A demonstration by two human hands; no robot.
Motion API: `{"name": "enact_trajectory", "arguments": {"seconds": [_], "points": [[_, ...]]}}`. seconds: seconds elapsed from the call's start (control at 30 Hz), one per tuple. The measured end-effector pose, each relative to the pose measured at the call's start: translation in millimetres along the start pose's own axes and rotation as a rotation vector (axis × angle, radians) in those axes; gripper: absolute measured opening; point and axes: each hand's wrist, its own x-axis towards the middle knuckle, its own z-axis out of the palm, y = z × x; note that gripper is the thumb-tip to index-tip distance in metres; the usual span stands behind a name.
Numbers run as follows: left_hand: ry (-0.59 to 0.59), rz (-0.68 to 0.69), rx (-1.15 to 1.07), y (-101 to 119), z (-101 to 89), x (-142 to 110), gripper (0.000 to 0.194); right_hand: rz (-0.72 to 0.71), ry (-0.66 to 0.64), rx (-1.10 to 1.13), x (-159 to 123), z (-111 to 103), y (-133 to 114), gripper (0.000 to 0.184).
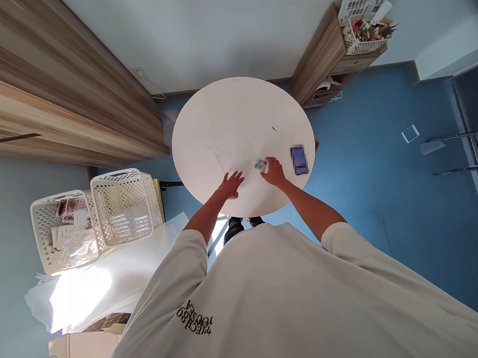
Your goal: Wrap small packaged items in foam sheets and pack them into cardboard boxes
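My left hand (pixel 230 185) lies with its fingers spread at the near middle of the round white table (pixel 240 106). By its fingertips is a faint, clear sheet or bag (pixel 232 157), whose outline is hard to make out. To the right, my right hand (pixel 275 171) is closed on the edge of a small clear pack with green and reddish spots (pixel 261 165). That pack is low over the tabletop; whether it touches the surface I cannot tell. What is inside it is too small to name.
A purple phone-like object (pixel 300 160), partly blurred, lies near the table's right edge. A small dark mark or scrap (pixel 274 129) is farther back. White perforated baskets (pixel 119 178) with clear packaging stand at left. A wooden cabinet (pixel 317 56) carries another basket (pixel 370 46).
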Motion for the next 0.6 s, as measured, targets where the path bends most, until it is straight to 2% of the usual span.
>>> {"name": "enact_trajectory", "arguments": {"seconds": [0.1,0.23,0.33,0.47,0.6], "points": [[0.084,-0.015,-0.010,8,-0.9,0,0.083,-0.099,-0.084,-0.034,0,7,-15,0.073],[0.245,-0.309,-0.096,20,3.8,-14,0.073,-0.212,-0.173,-0.105,3,20,-30,0.073],[0.238,-0.408,-0.146,24,9.2,-26,0.072,-0.276,-0.216,-0.155,12,32,-38,0.071],[0.195,-0.396,-0.158,24,13.8,-33,0.071,-0.309,-0.223,-0.181,21,46,-46,0.071],[0.178,-0.413,-0.154,26,12.6,-33,0.072,-0.275,-0.163,-0.148,13,51,-40,0.070]]}}
